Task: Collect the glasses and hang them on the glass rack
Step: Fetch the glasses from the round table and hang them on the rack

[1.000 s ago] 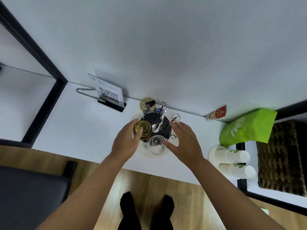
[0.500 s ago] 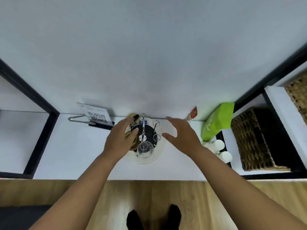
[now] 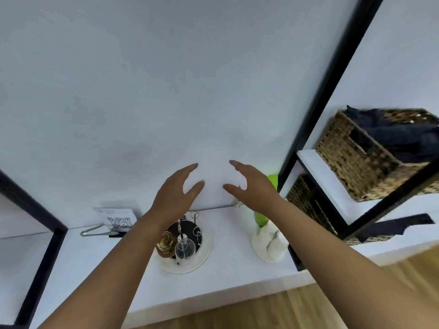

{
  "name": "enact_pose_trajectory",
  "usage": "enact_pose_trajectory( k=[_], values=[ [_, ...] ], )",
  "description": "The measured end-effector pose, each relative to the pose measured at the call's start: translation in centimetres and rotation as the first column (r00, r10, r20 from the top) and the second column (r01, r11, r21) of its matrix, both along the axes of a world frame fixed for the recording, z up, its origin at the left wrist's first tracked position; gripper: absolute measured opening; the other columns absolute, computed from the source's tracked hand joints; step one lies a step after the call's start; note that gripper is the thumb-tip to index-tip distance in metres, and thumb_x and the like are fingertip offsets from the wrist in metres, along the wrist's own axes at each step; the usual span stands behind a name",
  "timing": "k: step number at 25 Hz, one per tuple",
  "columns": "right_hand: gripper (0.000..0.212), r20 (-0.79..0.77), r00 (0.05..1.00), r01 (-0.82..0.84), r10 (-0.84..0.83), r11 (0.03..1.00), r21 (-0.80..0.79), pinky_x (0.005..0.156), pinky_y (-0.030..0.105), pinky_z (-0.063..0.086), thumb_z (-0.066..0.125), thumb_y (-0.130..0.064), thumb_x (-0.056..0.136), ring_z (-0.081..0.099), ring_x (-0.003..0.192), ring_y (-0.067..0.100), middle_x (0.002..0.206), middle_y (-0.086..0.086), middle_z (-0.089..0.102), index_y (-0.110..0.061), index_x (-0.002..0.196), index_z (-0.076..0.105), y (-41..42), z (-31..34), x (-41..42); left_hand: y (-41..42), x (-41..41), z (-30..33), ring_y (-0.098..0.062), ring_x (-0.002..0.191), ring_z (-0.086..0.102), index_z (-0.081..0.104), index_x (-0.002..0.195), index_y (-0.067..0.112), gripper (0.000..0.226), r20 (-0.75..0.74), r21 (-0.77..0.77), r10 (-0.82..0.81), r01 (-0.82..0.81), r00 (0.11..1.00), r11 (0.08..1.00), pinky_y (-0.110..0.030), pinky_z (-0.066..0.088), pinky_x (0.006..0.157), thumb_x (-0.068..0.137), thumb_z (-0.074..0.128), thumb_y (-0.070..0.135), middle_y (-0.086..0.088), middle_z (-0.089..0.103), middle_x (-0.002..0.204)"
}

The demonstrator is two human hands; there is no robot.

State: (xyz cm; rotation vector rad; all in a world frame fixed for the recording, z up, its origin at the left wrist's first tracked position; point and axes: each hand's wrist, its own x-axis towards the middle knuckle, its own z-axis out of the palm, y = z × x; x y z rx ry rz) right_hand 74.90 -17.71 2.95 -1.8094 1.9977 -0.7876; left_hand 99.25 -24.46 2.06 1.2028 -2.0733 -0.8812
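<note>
- The long white table is running across the lower half of the frame, with a black metal shelving frame rising at the upper right.
- Two woven brown wicker baskets are sitting on the shelves at the right, dark cloth lying in the upper one.
- The left hand and right hand are hovering at the centre of the frame with fingers spread, gripping nothing.
- The round white-trayed wire glass rack is standing on the table below the hands.
- A clear drinking glass and a gold-tinted glass are hanging on it, side by side.
- A white QR-code card is standing at the left.
</note>
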Motion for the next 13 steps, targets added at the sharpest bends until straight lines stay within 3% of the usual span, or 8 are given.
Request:
enact_pose_trajectory(
  k=[5,13],
  values=[
    [0.074,0.058,0.997,0.053,-0.045,0.987,-0.151,0.106,0.025,0.037,0.069,-0.058,0.094,0.051,0.135,0.011,0.149,-0.008,0.055,-0.039,0.159,0.039,3.5,6.9,-4.0,3.0,-5.2,8.1,0.004,0.139,0.04,0.045,0.149,0.048,0.056,-0.082,-0.105,-0.078,0.069,0.994,0.992,-0.032,0.036,0.114,0.097,0.054,0.065,0.029,0.045,0.151],
    [0.078,0.049,0.998,0.037,-0.025,0.966,-0.254,0.097,0.027,0.046,0.065,-0.069,0.089,0.059,0.115,0.003,0.139,-0.015,0.058,-0.046,0.158,0.037,14.9,14.9,-11.0,13.1,-14.0,14.6,0.004,0.141,0.038,0.043,0.152,0.047,0.058,-0.092,-0.217,-0.187,0.164,0.978,0.962,-0.031,0.034,0.116,0.098,0.052,0.066,0.028,0.044,0.154]
  ],
)
